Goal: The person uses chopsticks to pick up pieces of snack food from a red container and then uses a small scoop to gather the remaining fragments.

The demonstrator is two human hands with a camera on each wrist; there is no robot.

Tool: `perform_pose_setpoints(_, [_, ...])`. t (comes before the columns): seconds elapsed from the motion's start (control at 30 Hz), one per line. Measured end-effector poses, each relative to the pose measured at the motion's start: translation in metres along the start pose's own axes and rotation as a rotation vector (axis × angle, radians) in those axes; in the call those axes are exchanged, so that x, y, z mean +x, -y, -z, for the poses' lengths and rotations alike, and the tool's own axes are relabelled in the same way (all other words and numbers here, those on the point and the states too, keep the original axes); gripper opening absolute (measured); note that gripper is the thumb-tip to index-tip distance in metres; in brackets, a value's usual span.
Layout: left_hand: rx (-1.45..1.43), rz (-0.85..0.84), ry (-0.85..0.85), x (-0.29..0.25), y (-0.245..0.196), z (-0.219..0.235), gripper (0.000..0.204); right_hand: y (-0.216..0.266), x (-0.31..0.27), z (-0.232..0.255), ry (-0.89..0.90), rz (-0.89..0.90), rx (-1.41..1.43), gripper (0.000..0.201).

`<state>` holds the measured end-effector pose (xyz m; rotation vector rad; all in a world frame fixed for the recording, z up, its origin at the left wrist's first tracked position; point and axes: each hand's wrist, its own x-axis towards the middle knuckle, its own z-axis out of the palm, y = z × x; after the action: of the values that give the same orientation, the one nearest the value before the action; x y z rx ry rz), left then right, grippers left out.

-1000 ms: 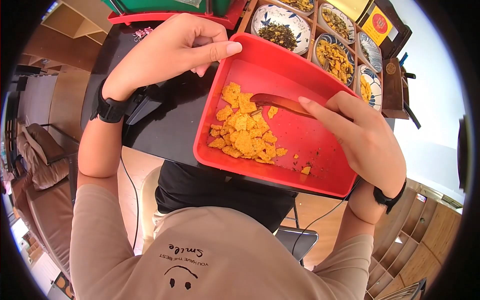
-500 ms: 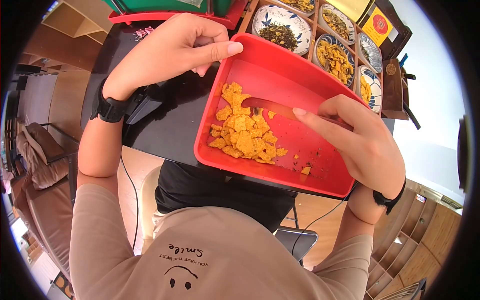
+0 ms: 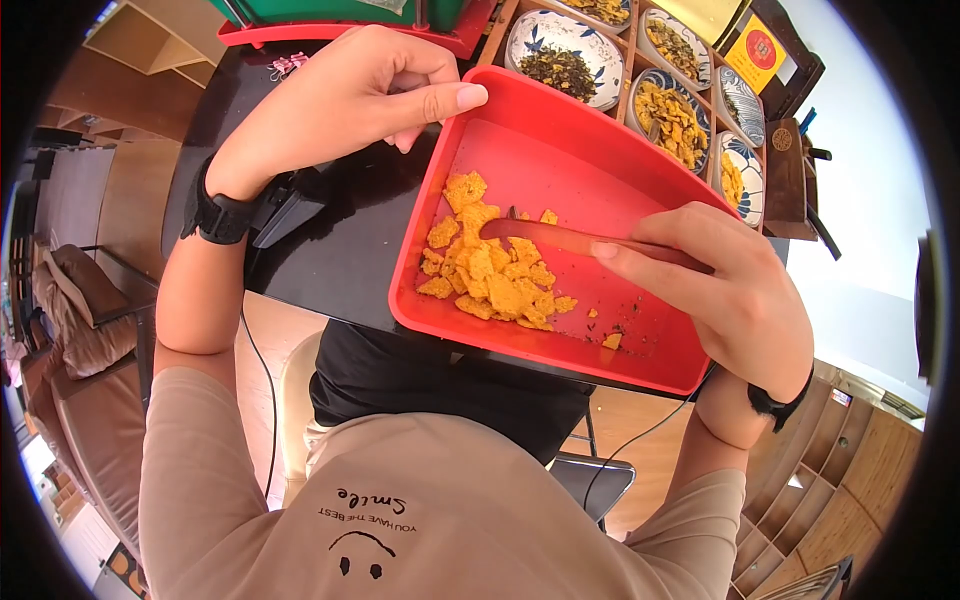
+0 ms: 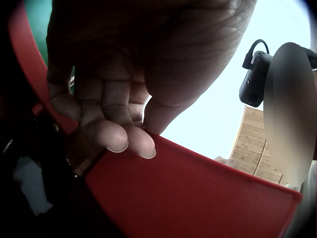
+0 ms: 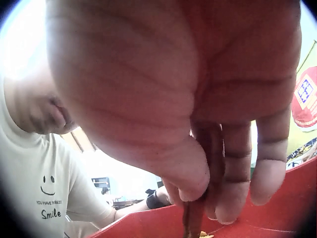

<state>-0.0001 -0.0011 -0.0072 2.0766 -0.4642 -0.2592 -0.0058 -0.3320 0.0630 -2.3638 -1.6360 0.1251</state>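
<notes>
A red plastic tray (image 3: 590, 290) lies tilted across the black table. My left hand (image 3: 340, 110) pinches its far left corner, thumb over the rim and fingertips (image 4: 141, 144) against the outer wall. Between thumb and fingers, my right hand (image 3: 735, 285) holds a slim, curved, reddish-brown wooden utensil (image 3: 560, 237); its handle (image 5: 193, 218) shows below the thumb in the right wrist view. The utensil's rounded tip is among a heap of orange-yellow crisp flakes (image 3: 490, 275) at the tray's left end. A small dark sliver (image 3: 513, 212) sticks up beside the tip.
Behind the tray stands a divided wooden box with patterned bowls; one bowl (image 3: 605, 55) has dark dried leaves, another (image 3: 670, 115) yellow pieces. A green and red container (image 3: 310, 15) is at the back left. Pink clips (image 3: 288, 66) and a black device (image 3: 290, 210) lie on the table.
My right hand has moved slightly toward me, and the utensil's tip has swept left and nearward into the flakes. Several flakes have shifted. The left hand keeps its hold on the tray corner.
</notes>
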Motion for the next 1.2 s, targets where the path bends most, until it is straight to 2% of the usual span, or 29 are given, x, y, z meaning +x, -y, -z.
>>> perform_pose_setpoints(0.2, [0.014,-0.01,0.0,0.001,0.001,0.0,0.037,-0.002,-0.014,0.021,0.046,-0.034,0.016,0.05])
perform_pose_setpoints(0.37, [0.015,-0.002,-0.006,0.001,0.001,0.0,0.037,-0.007,-0.022,0.031,0.101,-0.028,0.116,0.042])
perform_pose_setpoints(0.5, [0.019,0.011,-0.001,0.001,0.001,0.0,0.037,-0.007,-0.016,0.026,0.08,-0.011,0.033,0.036])
perform_pose_setpoints(0.57, [0.018,0.018,0.003,0.001,0.002,0.0,0.037,-0.004,-0.014,0.02,0.019,-0.093,0.029,0.036])
perform_pose_setpoints(0.9, [0.02,0.004,-0.005,0.001,0.001,0.0,0.037,0.004,-0.009,0.01,0.025,-0.059,0.003,0.039])
perform_pose_setpoints(1.2, [0.005,-0.009,-0.007,0.001,0.001,0.0,0.037,0.009,-0.006,0.007,0.052,-0.126,-0.049,0.031])
